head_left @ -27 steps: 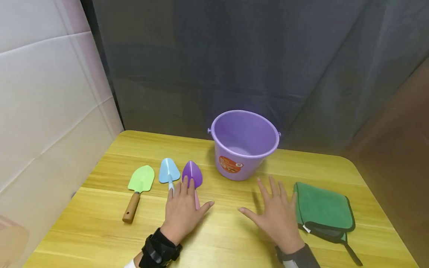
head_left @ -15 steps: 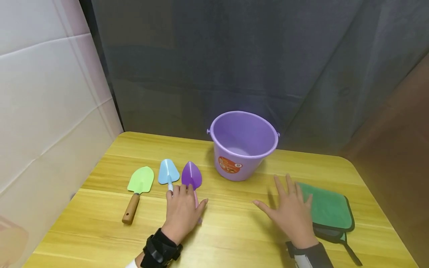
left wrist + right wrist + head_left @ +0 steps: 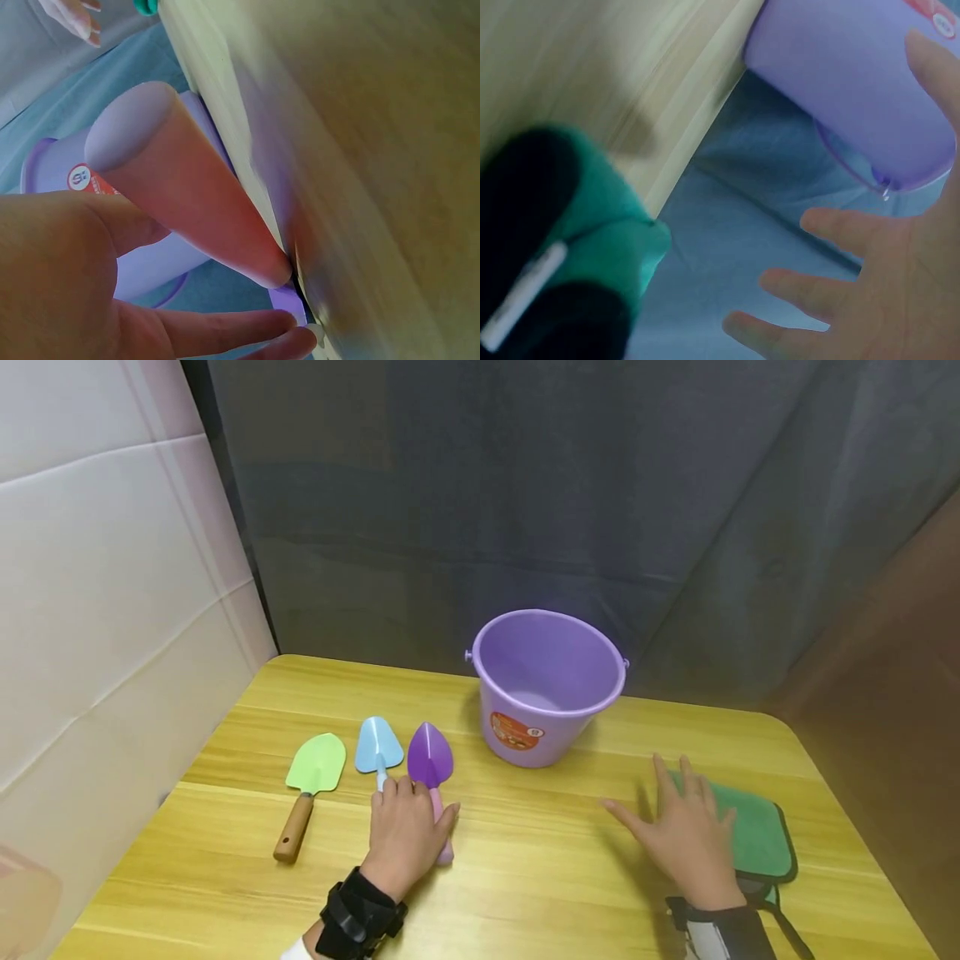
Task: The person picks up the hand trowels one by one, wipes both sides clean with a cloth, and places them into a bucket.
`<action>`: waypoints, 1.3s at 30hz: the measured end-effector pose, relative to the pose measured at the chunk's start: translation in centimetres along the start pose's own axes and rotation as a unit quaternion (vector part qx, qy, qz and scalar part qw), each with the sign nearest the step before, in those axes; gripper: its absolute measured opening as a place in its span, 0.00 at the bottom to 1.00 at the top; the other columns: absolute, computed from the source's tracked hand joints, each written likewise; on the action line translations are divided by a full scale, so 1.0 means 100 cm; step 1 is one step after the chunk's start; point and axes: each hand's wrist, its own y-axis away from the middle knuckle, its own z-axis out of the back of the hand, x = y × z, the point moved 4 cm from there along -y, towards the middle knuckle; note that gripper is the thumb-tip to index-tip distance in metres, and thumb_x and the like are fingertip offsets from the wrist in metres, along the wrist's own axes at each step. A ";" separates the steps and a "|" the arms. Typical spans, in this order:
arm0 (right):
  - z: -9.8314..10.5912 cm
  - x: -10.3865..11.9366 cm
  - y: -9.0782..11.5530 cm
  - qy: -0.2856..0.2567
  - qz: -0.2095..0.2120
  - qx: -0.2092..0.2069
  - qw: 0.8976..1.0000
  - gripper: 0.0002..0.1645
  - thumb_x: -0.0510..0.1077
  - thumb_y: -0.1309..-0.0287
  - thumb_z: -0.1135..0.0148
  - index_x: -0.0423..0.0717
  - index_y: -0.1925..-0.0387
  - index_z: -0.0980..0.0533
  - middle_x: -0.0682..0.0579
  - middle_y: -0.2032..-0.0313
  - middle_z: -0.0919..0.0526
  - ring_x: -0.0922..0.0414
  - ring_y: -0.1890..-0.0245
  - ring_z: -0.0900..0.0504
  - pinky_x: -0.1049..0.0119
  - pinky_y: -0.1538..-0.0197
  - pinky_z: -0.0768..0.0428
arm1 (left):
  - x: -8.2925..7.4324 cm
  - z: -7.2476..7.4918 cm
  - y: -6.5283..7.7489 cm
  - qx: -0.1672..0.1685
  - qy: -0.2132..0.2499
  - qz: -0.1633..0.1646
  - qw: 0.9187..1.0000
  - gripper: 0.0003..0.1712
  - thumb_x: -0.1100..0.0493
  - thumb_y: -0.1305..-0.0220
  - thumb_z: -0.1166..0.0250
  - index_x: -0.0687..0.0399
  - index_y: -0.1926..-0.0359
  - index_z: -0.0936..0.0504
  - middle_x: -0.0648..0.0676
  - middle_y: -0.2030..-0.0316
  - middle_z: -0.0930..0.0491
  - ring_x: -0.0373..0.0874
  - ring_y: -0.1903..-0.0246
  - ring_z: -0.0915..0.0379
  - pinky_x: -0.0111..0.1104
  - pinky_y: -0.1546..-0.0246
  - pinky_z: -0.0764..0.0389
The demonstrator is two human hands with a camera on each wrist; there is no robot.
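Note:
My left hand (image 3: 405,837) is low over the table, at a trowel with a purple blade (image 3: 430,753) and pink handle (image 3: 195,195). In the left wrist view the handle lies between thumb and fingers, with the fingers fairly straight and not wrapped round it. Just left is a trowel with a light blue blade (image 3: 378,745), its handle mostly hidden under the hand. Fingers spread, my right hand (image 3: 693,847) hovers over the left part of a folded green cloth (image 3: 761,839) with dark edging. A white tag (image 3: 525,296) on the cloth shows in the right wrist view.
A purple bucket (image 3: 517,693) with an orange label stands at the back middle of the wooden table (image 3: 510,902). At the left lies a green trowel (image 3: 317,763) with a wooden handle. From beneath the cloth a dark strap-like piece (image 3: 791,933) sticks out.
My left hand has drawn back slightly and its fingers have bent, uncovering more of the purple blade and pink handle. The right hand has moved right, over the green cloth.

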 end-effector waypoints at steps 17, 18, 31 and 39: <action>-0.008 -0.041 -0.002 0.005 -0.055 0.090 0.994 0.72 0.87 0.48 0.52 0.40 0.22 0.52 0.19 0.27 0.54 0.15 0.32 0.51 0.12 0.49 0.44 | -0.005 0.003 -0.007 -0.001 -0.038 0.007 0.999 0.29 0.39 0.37 0.34 0.66 0.67 0.18 0.62 0.67 0.20 0.54 0.66 0.28 0.43 0.62 0.31; -0.008 -0.043 -0.002 0.003 -0.059 0.095 0.994 0.72 0.87 0.48 0.52 0.39 0.22 0.52 0.19 0.27 0.54 0.15 0.32 0.52 0.12 0.49 0.43 | -0.006 0.003 -0.008 -0.002 -0.040 0.008 0.999 0.29 0.39 0.37 0.34 0.66 0.66 0.18 0.62 0.68 0.20 0.54 0.66 0.28 0.44 0.63 0.30; -0.009 -0.060 -0.002 -0.014 -0.112 0.133 0.985 0.77 0.88 0.50 0.52 0.35 0.22 0.57 0.18 0.28 0.56 0.14 0.34 0.50 0.15 0.50 0.36 | -0.005 0.000 -0.020 0.039 -0.053 0.056 0.996 0.29 0.40 0.33 0.37 0.67 0.60 0.18 0.65 0.66 0.16 0.59 0.62 0.20 0.51 0.58 0.23; -0.013 -0.068 -0.003 -0.016 -0.121 0.137 0.983 0.79 0.89 0.52 0.50 0.32 0.23 0.57 0.17 0.29 0.54 0.16 0.35 0.46 0.18 0.49 0.33 | -0.006 -0.003 -0.025 0.050 -0.057 0.066 0.995 0.26 0.44 0.34 0.36 0.67 0.60 0.17 0.64 0.67 0.15 0.59 0.63 0.19 0.51 0.57 0.24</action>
